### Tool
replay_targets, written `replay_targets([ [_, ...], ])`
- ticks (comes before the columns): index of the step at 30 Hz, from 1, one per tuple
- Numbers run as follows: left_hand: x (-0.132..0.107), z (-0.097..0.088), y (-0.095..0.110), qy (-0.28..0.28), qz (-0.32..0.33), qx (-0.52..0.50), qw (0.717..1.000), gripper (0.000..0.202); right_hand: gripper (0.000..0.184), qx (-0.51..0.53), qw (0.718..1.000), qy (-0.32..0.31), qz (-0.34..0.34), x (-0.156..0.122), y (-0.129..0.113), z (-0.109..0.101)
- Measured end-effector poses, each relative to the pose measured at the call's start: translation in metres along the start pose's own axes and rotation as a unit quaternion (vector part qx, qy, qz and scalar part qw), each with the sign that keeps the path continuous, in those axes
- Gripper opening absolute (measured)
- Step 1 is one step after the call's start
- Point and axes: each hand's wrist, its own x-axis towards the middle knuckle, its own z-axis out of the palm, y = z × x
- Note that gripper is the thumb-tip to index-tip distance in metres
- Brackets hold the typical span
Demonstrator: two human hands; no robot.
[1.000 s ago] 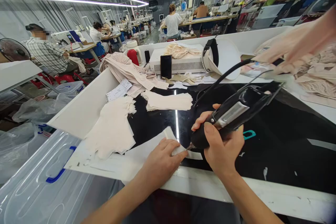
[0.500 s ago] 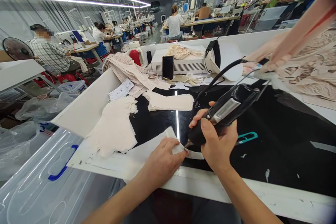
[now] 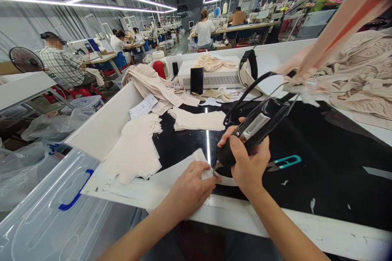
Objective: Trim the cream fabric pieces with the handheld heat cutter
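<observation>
My left hand (image 3: 190, 187) presses a white fabric piece (image 3: 174, 169) onto the black tabletop, thumb and fingers closed on its edge. Wrapped around a black corded handheld tool (image 3: 252, 126), my right hand (image 3: 252, 169) keeps it tilted with the pointed metal tip down. That tip meets the fabric edge just beside my left fingertips. A narrow white strip (image 3: 228, 180) curves from there toward my right hand. Teal thread snips (image 3: 289, 162) lie to the right of my right hand.
Cream fabric pieces are stacked at left (image 3: 134, 147) and behind the hands (image 3: 199, 119). A phone (image 3: 197, 80) leans on a vented white box (image 3: 219, 79). The tool's cable (image 3: 245, 96) runs back right, near heaped beige fabric (image 3: 358, 77). A clear lidded bin (image 3: 39, 220) stands lower left.
The tool and my right hand have shifted slightly left, uncovering more of the snips' blades. My left hand stays on the fabric. The view has turned a little.
</observation>
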Motion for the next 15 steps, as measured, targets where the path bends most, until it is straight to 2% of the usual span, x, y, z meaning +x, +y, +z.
replay_targets([
  [4,0.001,-0.012,-0.010,0.010,-0.017,-0.066,0.998,0.030,0.029,-0.018,1.000,0.006,-0.005,0.005,-0.006,-0.002],
  [8,0.012,-0.025,-0.032,0.021,-0.043,-0.057,0.997,0.031,0.035,-0.069,0.997,0.016,-0.001,0.012,-0.014,-0.008],
  [13,0.036,-0.028,-0.055,-0.061,-0.032,-0.031,0.997,0.021,0.051,-0.132,0.991,0.000,0.004,0.020,-0.018,-0.028],
  [15,0.042,-0.028,-0.058,-0.086,-0.033,-0.031,0.995,0.016,0.061,-0.155,0.988,0.016,-0.010,0.018,-0.019,-0.039],
])
